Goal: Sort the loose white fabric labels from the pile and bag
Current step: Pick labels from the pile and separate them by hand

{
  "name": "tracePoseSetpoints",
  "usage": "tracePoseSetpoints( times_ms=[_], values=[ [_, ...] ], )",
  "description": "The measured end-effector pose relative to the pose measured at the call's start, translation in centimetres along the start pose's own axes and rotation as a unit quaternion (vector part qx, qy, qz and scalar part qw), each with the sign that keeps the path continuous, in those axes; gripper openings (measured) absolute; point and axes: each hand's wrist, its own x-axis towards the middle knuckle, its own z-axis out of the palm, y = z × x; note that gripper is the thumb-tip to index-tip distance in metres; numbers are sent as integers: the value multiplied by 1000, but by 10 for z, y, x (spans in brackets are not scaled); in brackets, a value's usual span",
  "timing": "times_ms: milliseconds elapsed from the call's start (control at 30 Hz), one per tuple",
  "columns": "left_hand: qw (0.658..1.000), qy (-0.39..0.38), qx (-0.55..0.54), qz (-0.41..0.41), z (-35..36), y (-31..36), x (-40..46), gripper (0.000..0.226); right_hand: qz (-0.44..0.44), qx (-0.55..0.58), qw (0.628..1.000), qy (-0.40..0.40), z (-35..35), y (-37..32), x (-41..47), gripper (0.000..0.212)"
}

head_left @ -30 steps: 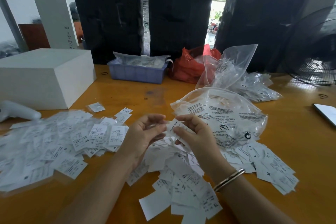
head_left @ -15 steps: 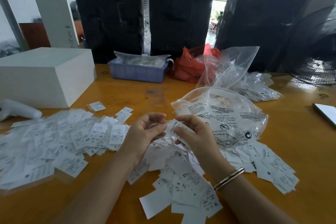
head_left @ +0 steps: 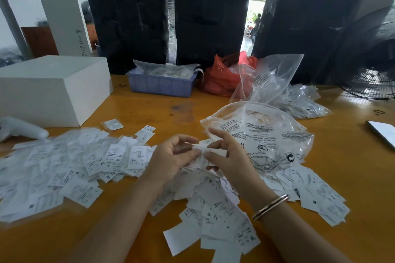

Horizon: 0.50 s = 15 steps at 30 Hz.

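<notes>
Left hand [head_left: 171,156] and right hand [head_left: 226,156] pinch thin, limp fabric labels [head_left: 205,149] (light, easily creased) by their edges.

Size letters show on the white fabric labels: "XS" [head_left: 102,164], "XL" [head_left: 118,159] and "L" [head_left: 142,163] in the left spread, "S" [head_left: 209,214] and "XL" [head_left: 253,238] in the near pile. The clear plastic bag [head_left: 263,134] at centre right carries black warning print (mostly too small to read), with "SUFFOCA" and "CRIBS, BEDS" legible.
</notes>
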Motion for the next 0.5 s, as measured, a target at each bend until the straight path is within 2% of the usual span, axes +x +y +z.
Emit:
tracePoseSetpoints(
  times_ms=[133, 333, 500],
  values=[
    [995, 46, -87, -19, -4, 2, 1, 22, 24, 104, 993, 42, -4, 4, 2, 42],
    [1000, -3, -12, -12, 2, 4, -4, 30, 5, 33, 999, 24, 3, 5, 0, 34],
    [1000, 2, 11, -15, -6, 5, -1, 17, -2, 55, 996, 65, -4, 5, 2, 19]
  ],
)
